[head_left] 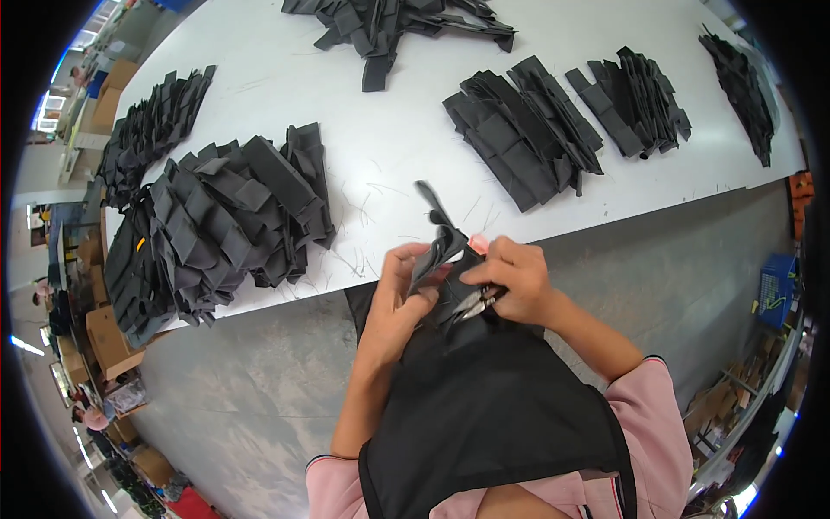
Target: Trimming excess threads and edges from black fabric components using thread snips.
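A black fabric piece (439,246) is held up just past the near edge of the white table (363,147), its upper end sticking up over the tabletop. The left hand (399,290) grasps it from the left, fingers curled round the cloth. The right hand (510,281) presses on it from the right and is clenched round small metal snips (475,303) — the blades point left, toward the cloth. Both hands sit close together above a black apron (493,406) worn over a pink shirt (648,415).

On the table lie heaps of like black pieces: a big pile (225,216) to the left, another (151,130) beyond it, two stacks (523,130) (635,99) to the right, a thin row (743,86) at the far right, and one heap (398,26) at the far edge. Loose threads speckle the white top. Below the table is grey floor (259,389) — cardboard boxes (108,342) stand at the left.
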A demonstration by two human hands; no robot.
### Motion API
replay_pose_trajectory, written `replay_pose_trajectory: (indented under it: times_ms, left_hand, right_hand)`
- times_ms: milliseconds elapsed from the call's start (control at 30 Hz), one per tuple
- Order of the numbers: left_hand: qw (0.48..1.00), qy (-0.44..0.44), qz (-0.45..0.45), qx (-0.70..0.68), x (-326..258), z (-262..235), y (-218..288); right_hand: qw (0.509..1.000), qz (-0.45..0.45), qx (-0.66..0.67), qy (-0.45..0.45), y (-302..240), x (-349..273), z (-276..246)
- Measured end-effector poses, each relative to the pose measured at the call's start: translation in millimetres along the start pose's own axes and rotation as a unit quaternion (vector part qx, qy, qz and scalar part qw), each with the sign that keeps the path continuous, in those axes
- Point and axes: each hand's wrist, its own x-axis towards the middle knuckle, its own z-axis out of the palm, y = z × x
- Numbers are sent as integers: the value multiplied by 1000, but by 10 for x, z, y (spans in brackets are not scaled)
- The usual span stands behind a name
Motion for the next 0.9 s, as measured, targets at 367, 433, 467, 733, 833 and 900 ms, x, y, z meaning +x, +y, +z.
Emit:
replay_pose_trajectory:
  times_ms: [367,433,467,733,833,900]
  left_hand:
    - [986,142,44,-80,-24,71,-204]
    - [986,144,40,-70,-13,88,-182]
    - [986,149,37,-60,-5,105,-172]
    - [982,172,73,18,-30,182,-103]
    - [979,183,83,37,-26,174,-107]
    - [977,186,90,51,-20,181,-95]
  right_hand:
    - [980,196,10,-34,-398,77,-157]
    - [985,150,-57,-56,-454,75,-171]
    - [984,100,-121,-82,-464,82,-176]
    - [973,13,-218,-79,-446,151,-72]
    - [969,2,-232,-82,-492,183,-65]
    - [963,15,-242,-115,-507,181,-78]
